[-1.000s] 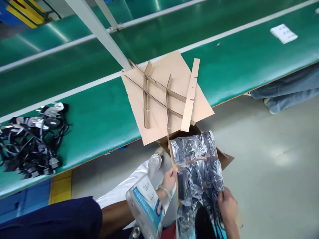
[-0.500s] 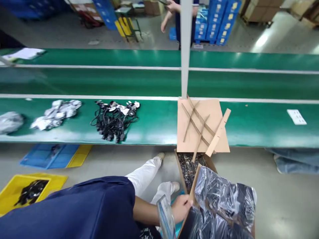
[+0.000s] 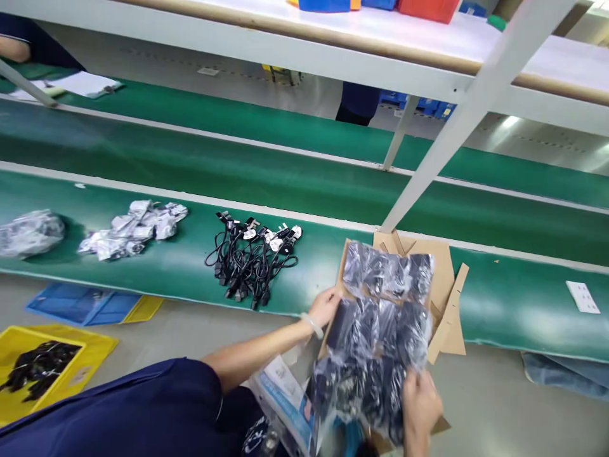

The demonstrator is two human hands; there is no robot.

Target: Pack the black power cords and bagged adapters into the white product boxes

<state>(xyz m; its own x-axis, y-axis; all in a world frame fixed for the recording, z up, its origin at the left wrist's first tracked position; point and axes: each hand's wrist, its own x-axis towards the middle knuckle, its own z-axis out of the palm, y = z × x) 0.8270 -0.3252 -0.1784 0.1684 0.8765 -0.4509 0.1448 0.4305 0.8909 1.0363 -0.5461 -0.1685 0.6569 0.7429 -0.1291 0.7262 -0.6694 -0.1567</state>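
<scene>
A shallow cardboard tray carries rows of black block-shaped items in clear plastic bags. My left hand is closed on the tray's left edge. At the lower right, my right hand grips the other side, with its fingertips partly hidden by the plastic. The tray tilts over the bench's front edge, its far end covering part of a flat cardboard sheet. Cardboard strips lie on that sheet. A clear plastic pouch with papers hangs below my left forearm.
Black power cords lie bunched on the green bench, left of the tray. Farther left are white-wrapped bundles and a plastic bag. A slanted white post rises behind the tray. Yellow bin stands on the floor.
The tray has risen from beside my legs up to the bench edge, over the cardboard sheet. Both hands now show on it. The view has tilted, bringing an overhead shelf into sight.
</scene>
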